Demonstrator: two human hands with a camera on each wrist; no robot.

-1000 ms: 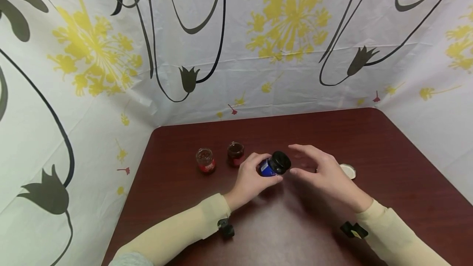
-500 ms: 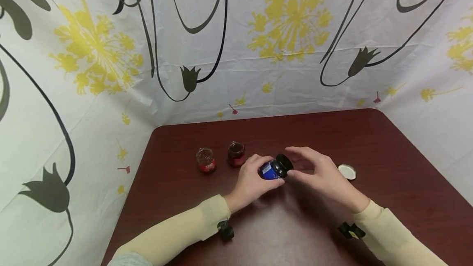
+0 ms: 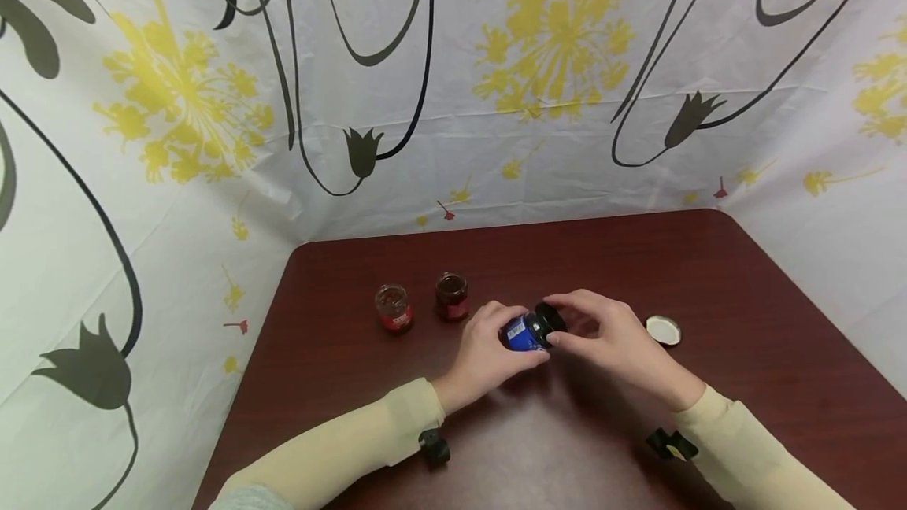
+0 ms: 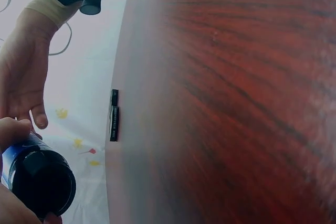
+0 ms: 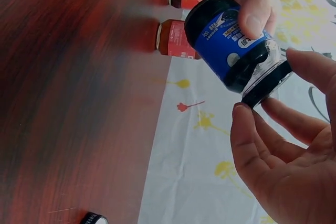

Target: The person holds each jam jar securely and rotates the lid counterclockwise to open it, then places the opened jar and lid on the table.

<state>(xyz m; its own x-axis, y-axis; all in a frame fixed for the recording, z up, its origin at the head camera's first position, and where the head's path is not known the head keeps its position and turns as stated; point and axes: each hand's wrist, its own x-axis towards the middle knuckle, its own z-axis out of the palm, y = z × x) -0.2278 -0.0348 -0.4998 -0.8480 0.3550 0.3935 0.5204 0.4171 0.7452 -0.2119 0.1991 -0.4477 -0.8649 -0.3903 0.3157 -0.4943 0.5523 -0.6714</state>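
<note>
In the head view, my left hand (image 3: 484, 354) grips a dark jar with a blue label (image 3: 521, 335), tilted above the table. My right hand (image 3: 618, 338) reaches in from the other side and pinches its black lid (image 3: 551, 316). The right wrist view shows the thumb and fingertips on the rim of that lid (image 5: 269, 84), with a clear glass neck visible beside it. In the left wrist view the jar's round dark end (image 4: 44, 184) faces the camera, and my right hand (image 4: 23, 72) is behind it.
Two small glass jars with red labels, one at the left (image 3: 394, 308) and one nearer (image 3: 452, 297), stand lidless on the dark red table (image 3: 354, 384). A pale lid (image 3: 663, 330) lies right of my right hand. Patterned white cloth (image 3: 453, 85) surrounds the table.
My right hand's fingers have closed in from beside the jar onto its black lid. The jar has shifted slightly right and down in the left hand, its lid tipping toward the right hand.
</note>
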